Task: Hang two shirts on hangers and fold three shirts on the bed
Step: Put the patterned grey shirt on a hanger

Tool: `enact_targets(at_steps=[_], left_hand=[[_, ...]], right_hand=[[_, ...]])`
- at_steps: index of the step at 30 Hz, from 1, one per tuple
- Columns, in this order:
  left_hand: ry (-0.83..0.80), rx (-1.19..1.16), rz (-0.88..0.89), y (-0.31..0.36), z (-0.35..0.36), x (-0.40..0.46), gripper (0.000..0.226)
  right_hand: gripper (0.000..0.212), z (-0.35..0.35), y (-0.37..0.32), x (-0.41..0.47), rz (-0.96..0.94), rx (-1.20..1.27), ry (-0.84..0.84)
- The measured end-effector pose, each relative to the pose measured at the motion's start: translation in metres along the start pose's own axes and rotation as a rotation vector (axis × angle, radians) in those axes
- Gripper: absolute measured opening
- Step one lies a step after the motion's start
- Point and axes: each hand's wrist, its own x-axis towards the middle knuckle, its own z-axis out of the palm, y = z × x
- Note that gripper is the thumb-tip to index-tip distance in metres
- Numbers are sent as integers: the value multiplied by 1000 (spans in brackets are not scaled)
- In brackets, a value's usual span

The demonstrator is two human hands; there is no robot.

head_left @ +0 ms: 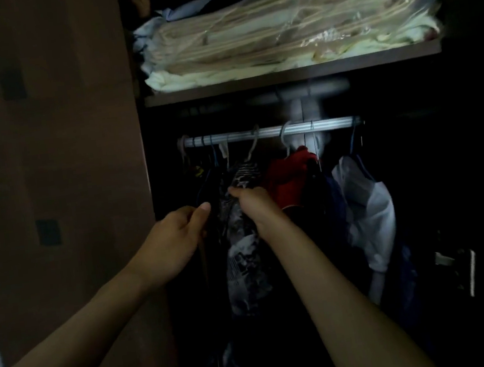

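Both arms reach into a dark wardrobe. My right hand (254, 204) is closed on the shoulder of a black-and-white patterned shirt (244, 262), which hangs from a white hanger (253, 148) on the metal rail (268, 132). My left hand (177, 237) is curled around dark cloth just left of that shirt; what it grips is too dark to make out. A red garment (288, 177) hangs to the right on another white hanger. Further right hangs a white shirt (368, 207).
A brown wardrobe door (47, 146) stands open at the left. Above the rail, a shelf (283, 79) carries folded cream bedding in a clear plastic bag (291, 21). Several more dark garments crowd the rail. The wardrobe's right side is in deep shadow.
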Motion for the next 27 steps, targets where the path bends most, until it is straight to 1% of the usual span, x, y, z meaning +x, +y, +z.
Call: enact_targets(at_steps=[2,5,8,11,13,17,19,20,22,25,27], left_hand=[[10,13,2,1,8,9,47],[33,42,6,0,19,25,41],[45,62,-5,-4,27,39,37],[60,84,-9,-6,30,47,35],[51,90,-14,-6,28,49,36],[30,82,-10,0,24,49,40],[33,92,5,4,24,46,42],[27,94,10,6,24,44,42],[-6,83,5,10,26,36,42],[-51,46,0,13,24,26,43],[-59,33,6,16,20,21,43]], right_hand=[[38,8,0,32,7,90,3],[41,17,10,62,12,187,14],[44,14,32,63,13,269,69],[42,-9,58,47,5,316,143],[39,-31,75,26,-20,290,217],[38,-83,106,-22,-2,140,397],[36,-103,112,-46,-34,30,427],[35,-109,112,-58,-58,-33,414],[32,-112,105,-79,-105,-119,334],[23,-97,83,-99,-124,-142,195],[24,-80,69,-97,-122,-128,126]])
